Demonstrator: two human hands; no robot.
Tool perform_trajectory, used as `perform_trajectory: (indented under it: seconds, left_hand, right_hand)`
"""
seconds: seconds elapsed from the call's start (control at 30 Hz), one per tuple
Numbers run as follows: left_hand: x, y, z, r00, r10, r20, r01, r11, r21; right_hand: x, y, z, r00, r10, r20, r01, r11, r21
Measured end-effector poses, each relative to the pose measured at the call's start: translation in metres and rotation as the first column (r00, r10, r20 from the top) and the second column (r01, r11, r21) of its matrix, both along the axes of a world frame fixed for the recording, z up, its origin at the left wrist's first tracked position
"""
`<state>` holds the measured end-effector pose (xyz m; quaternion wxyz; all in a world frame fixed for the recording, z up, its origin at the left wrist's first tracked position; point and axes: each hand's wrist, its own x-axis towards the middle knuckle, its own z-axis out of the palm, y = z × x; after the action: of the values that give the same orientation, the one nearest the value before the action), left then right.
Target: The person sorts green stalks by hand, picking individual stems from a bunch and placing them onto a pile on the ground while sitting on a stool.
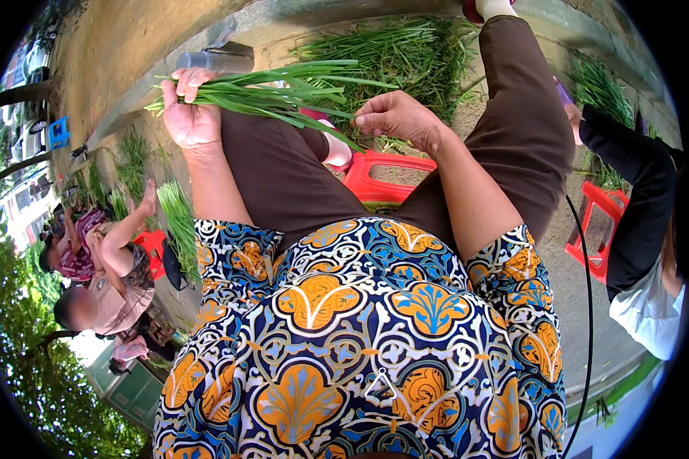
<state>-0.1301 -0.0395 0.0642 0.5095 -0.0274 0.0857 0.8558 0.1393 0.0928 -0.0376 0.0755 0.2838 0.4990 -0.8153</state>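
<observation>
A bunch of long, flat green chives (264, 93) is gripped in my left hand (191, 111), raised over my left knee. The leaves fan out to the right, and the stem ends stick out a little past the left side of my fist. Between my thighs, my right hand (398, 121) is closed in a pinch at the tip of one chive leaf hanging from the bunch. A large heap of the same greens (406, 65) lies on the ground in front of me, between my feet.
A red plastic stool (383, 176) shows between my legs. A grey metal cylinder (214, 60) stands by the curb beyond my left hand. On the right, a person in dark sleeves (628, 153) sits near another red stool (599, 226). Several people sit at left among greens (177, 222). A black cable (587, 306) hangs at right.
</observation>
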Motion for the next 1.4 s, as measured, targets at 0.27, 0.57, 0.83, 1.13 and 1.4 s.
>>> perform_trajectory:
  seconds: [0.27, 0.57, 0.83, 1.13, 1.4]
  left_hand:
    - [-0.001, 0.002, -0.002, 0.997, 0.067, -0.046, -0.069, 0.996, -0.048]
    - [-0.004, 0.0, -0.004, 0.986, 0.108, -0.124, -0.118, 0.99, -0.072]
    - [-0.002, -0.001, -0.004, 0.984, 0.13, -0.12, -0.139, 0.988, -0.064]
    - [0.003, 0.002, -0.004, 0.965, 0.019, -0.261, -0.059, 0.987, -0.147]
    - [0.01, 0.009, -0.002, 0.949, 0.0, -0.315, -0.076, 0.971, -0.227]
  right_hand:
    - [0.0, 0.001, -0.006, 0.983, -0.171, 0.063, 0.163, 0.981, 0.108]
    - [0.003, 0.006, 0.0, 0.976, -0.205, 0.071, 0.199, 0.977, 0.08]
    - [0.003, 0.003, 0.001, 0.973, -0.224, 0.055, 0.214, 0.967, 0.14]
    - [-0.002, 0.008, -0.009, 0.839, -0.47, 0.274, 0.437, 0.882, 0.173]
    - [-0.004, 0.003, -0.002, 0.792, -0.486, 0.371, 0.207, 0.784, 0.585]
